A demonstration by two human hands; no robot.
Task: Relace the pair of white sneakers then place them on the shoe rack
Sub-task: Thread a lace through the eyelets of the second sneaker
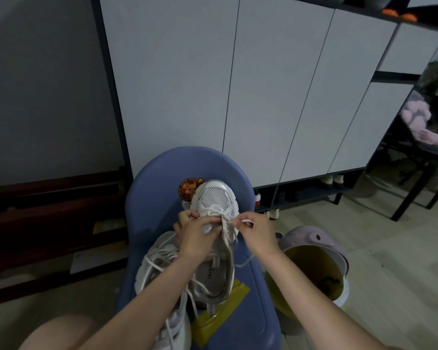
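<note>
The sneaker [214,223] is steadied on the chair [159,173] by the left hand [195,233], fingers curled around its laced front. A lace [243,221] end is pinched by the right hand [259,233]. It should be pulled evenly, untwisted, before the next eyelet.

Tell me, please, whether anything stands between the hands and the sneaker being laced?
Nothing visible does. The left hand already holds the sneaker at its tongue on the blue chair, and the right hand pinches the lace beside it.

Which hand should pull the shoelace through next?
Probably the right hand: it already pinches the lace end beside the sneaker. The left hand grips the sneaker's middle, steadying it on the blue chair.
</note>
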